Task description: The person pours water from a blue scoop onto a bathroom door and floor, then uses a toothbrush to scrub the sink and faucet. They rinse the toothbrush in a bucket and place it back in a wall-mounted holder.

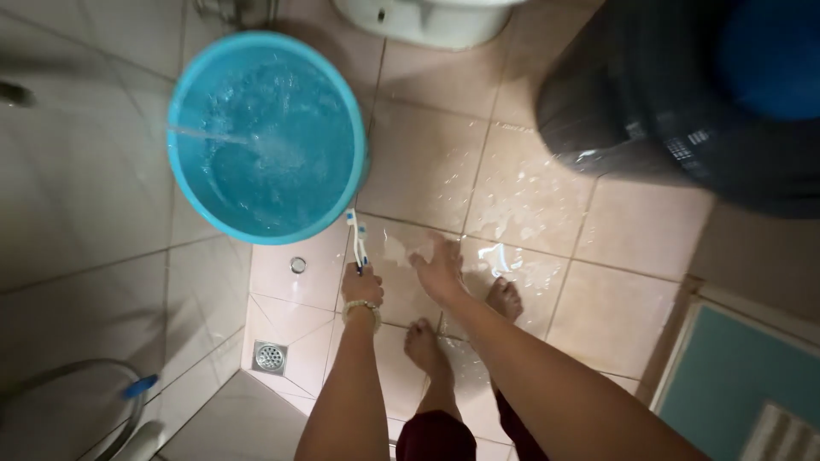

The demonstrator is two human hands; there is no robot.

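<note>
Down at my left hand [362,287], the grip is clenched on a white-and-blue toothbrush [356,241], bristles up beside the blue bucket [266,137] filling with water. My right hand [438,271] hangs released, fingers spread over the wet tile floor [615,248]. I reckon bare feet could slip on that film, or the bucket overflow.

The white toilet base [424,19] is cut off by the top edge, and the dark laundry basket [683,102] runs out past the top and right edges, its near side blurred. The left hand [363,286] hides the lower handle of the toothbrush [356,239]. The hose [81,397] at lower left leaves the frame, its end unseen.
</note>
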